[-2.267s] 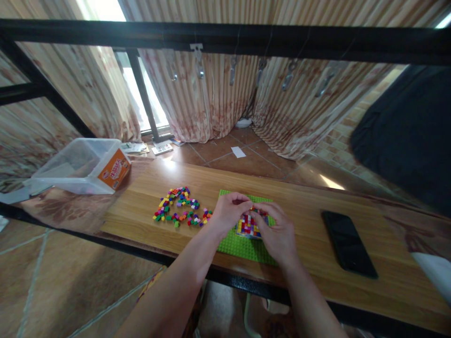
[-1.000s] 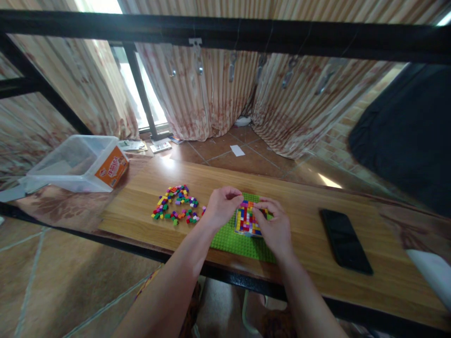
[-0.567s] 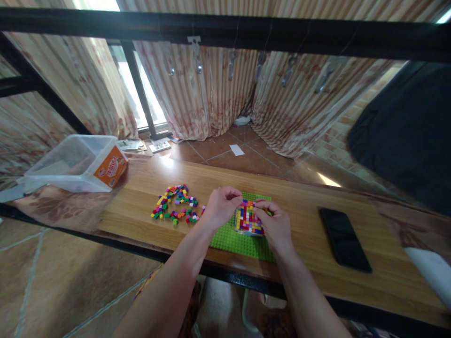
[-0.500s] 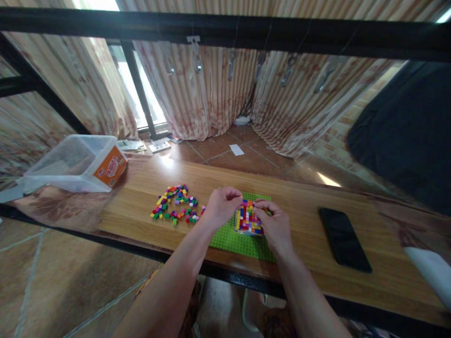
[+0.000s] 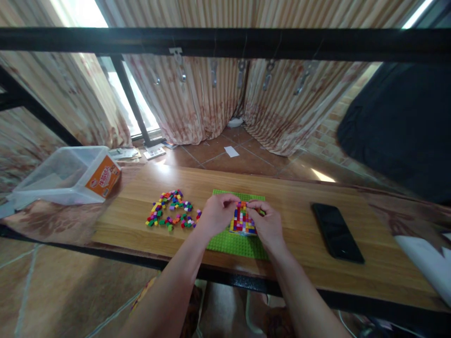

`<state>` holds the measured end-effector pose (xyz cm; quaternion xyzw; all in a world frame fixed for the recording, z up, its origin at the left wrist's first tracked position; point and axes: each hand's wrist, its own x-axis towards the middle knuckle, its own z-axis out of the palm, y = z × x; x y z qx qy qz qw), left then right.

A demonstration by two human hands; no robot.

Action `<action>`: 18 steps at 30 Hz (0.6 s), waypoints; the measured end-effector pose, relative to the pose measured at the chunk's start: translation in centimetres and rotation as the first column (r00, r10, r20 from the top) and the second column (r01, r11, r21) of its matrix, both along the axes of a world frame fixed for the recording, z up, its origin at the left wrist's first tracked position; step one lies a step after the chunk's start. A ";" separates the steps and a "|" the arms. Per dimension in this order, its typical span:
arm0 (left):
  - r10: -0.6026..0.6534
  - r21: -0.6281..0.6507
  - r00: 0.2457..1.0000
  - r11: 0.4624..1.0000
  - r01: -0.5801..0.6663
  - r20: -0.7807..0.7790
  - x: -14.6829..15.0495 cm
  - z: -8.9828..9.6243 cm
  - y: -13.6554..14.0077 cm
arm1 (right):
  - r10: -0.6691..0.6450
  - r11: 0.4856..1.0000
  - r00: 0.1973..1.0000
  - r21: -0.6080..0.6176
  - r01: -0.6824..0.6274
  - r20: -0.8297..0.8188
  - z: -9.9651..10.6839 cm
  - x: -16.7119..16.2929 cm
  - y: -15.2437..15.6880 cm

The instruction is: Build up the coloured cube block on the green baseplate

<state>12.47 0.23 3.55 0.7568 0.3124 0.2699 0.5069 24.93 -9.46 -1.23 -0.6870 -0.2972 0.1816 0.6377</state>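
Observation:
A panel of small multicoloured toy bricks (image 5: 243,221) lies over a green studded baseplate (image 5: 225,245) on the table. At the panel's far left corner, the thumb and forefinger of my left hand (image 5: 216,215) are pinched together; anything between them is too small to tell. My right hand (image 5: 268,224) curls over the far right side of the panel, its thumb and forefinger closed close to the left fingertips. A bit of yellow-green shows beneath its fingers. Left of my left hand, loose toy bricks (image 5: 174,205) are scattered in a rough ring.
A black phone (image 5: 337,232) lies on the wooden table (image 5: 292,197) to the right. A clear plastic bin (image 5: 63,173) with an orange label stands at the left. A dark bar (image 5: 225,42) with hanging hooks crosses above the far side, before striped curtains (image 5: 197,103).
The whole view has shifted slightly, with the table contents appearing further left. Both hands stay at the far edge of the brick panel, their fingertips a little closer together.

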 end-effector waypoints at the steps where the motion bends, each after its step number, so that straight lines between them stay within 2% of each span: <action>1: -0.002 0.037 1.000 0.999 0.003 -0.022 0.0 0.1 -0.1 | 0.008 1.000 1.000 0.004 -0.008 -0.001 0.0 0.0 0.0; 9: -0.058 0.266 0.990 0.960 0.091 -0.130 -0.1 0.7 -0.8 | -0.034 0.999 0.998 -0.025 0.035 0.046 0.2 -0.3 0.1; 14: -0.045 0.283 0.977 0.953 0.105 -0.210 -0.2 0.9 -1.1 | -0.086 0.994 0.996 -0.071 0.087 0.008 0.3 -0.7 0.3; 18: -0.024 0.323 0.965 0.940 0.110 -0.260 -0.2 0.7 -1.2 | -0.089 0.993 0.995 -0.074 0.093 0.052 0.1 -0.9 0.5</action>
